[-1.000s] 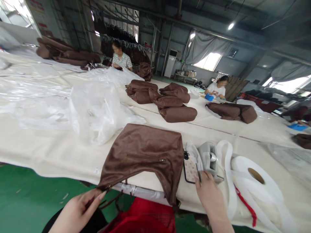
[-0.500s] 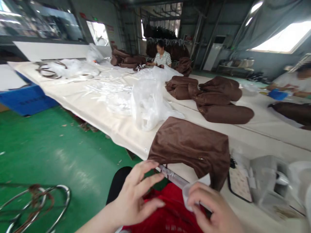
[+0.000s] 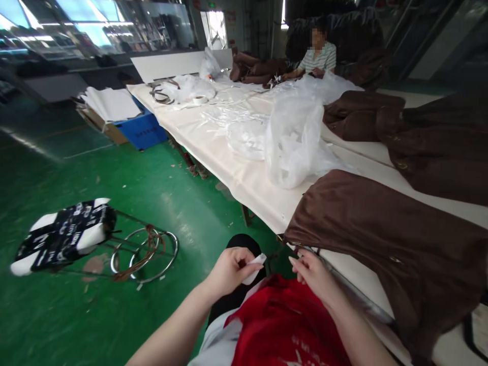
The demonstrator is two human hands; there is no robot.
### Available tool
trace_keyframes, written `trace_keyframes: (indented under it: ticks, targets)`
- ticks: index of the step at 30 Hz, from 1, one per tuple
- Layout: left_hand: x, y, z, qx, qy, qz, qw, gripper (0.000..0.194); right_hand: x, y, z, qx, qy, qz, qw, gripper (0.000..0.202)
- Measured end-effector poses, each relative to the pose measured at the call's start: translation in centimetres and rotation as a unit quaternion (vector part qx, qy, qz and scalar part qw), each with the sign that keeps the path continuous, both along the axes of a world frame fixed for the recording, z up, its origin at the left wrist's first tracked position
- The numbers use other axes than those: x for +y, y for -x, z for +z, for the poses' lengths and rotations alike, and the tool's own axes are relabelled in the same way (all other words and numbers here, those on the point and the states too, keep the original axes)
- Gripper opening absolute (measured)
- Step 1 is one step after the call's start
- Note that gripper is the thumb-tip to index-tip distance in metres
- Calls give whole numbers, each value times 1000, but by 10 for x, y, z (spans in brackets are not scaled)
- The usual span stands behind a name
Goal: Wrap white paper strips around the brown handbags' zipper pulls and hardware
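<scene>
My left hand [image 3: 231, 270] is closed on a small crumpled white slip [image 3: 254, 269], perhaps paper or thin film, over my lap. To its right, my right hand [image 3: 311, 274] is by the table's front edge, its fingers partly stretched and apart, with nothing I can make out in them. Just beyond that hand lies a brown leather-like bag [image 3: 366, 218] with a small gold-coloured fitting; its near side hangs over the table edge. Whether my right fingertips touch the bag's edge I cannot tell.
On the cream-covered table [image 3: 229, 157] lie clear plastic bags [image 3: 293, 142], white strips and more brown bags [image 3: 362, 119]. Across it sits a person [image 3: 320, 56] in a striped shirt. A stool [image 3: 72, 234] lies tipped on the green floor; a blue box [image 3: 143, 129] stands beyond.
My view has swung left, bringing the stool into sight. The white slip, earlier in my right hand, is now in my left. My right hand has moved to the table edge, fingers apart.
</scene>
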State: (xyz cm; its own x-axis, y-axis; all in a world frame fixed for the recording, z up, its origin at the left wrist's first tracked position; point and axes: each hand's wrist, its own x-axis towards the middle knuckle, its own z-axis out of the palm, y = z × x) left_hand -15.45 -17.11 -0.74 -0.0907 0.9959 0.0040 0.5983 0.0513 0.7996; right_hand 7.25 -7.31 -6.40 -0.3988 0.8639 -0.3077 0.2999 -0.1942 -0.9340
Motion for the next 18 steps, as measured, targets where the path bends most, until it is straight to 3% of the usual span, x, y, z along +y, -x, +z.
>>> trace_keyframes:
  ticks: [2,4,9,11,15,18]
  targets:
    - [-2,13,-4,10,2,-6,1000,32,0,10,-11,54,66,-13,996,50]
    - [-3,24,-7,20,-10,-26,999,32,-3,16,-9,70,106,4,992,45]
    - [0,41,-14,-9,-21,-74,997,29,-15,18,21,73,118,120,983,32]
    - [1,42,-16,-16,-6,-113,993,30,-17,15,29,82,98,127,984,28]
    - [1,35,-21,-29,15,-185,982,34,-20,13,32,138,66,18,988,29]
    - [0,31,-25,-41,21,-204,978,36,-21,13,30,179,74,-65,979,32]
